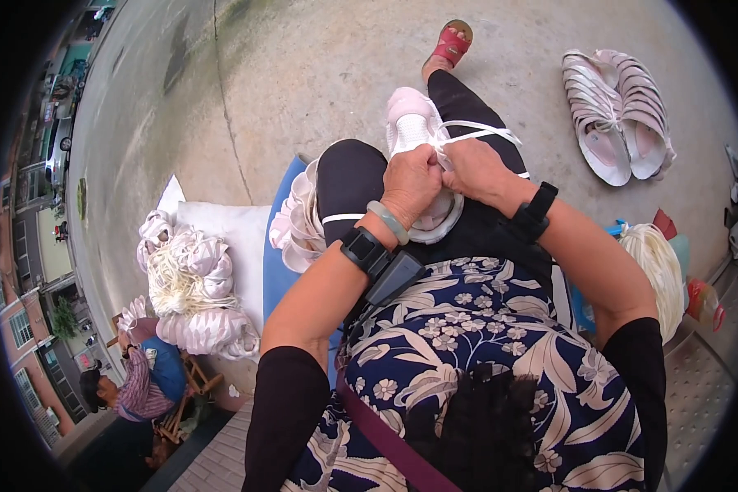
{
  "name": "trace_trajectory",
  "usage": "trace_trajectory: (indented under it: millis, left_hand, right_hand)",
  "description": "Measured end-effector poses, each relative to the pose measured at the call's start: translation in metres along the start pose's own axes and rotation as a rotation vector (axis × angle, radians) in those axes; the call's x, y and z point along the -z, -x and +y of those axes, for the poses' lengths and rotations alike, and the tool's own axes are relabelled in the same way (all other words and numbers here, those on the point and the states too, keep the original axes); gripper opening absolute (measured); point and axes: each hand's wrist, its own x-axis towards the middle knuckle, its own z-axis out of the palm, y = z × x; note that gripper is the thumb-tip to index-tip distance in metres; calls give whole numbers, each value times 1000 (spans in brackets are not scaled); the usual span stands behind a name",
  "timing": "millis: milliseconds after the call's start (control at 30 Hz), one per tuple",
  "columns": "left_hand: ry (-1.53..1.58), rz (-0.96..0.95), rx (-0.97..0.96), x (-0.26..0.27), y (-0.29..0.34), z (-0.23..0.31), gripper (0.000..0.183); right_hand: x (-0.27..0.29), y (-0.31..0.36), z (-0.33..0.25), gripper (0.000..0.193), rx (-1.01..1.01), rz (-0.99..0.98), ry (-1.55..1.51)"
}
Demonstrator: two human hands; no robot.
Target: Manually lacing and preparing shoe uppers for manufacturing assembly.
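Note:
A pale pink shoe (407, 105) with a white mesh tongue rests on my lap between my thighs, its toe pointing away from me. My left hand (412, 177) is closed over the shoe's lacing, fingers pinched around the white shoelace (494, 128). Right beside it, my right hand (477, 170) is also closed, with thumb and fingers on the lace, and the two hands meet over the opening. Loose lace trails off to the right above my right hand. The exact grip between the fingertips is hidden by my knuckles.
Several pink shoes (295, 221) lean by my left thigh. Farther left lie bundled pink shoes (209, 262) with cream laces (176, 287). Nested shoes (590, 115) lie on the concrete at far right; a hank of white laces (649, 258) hangs by my right elbow. A person (143, 389) sits lower left.

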Motion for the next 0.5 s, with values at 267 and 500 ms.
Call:
trace_trajectory:
  millis: [267, 500]
  left_hand:
    - [-212, -72, 15, -4, 5, 3, 15]
    - [-338, -101, -173, -7, 7, 9, 17]
  right_hand:
    - [14, -1, -10, 20, 20, -74, 59]
    - [11, -10, 18, 19, 68, -175, -119]
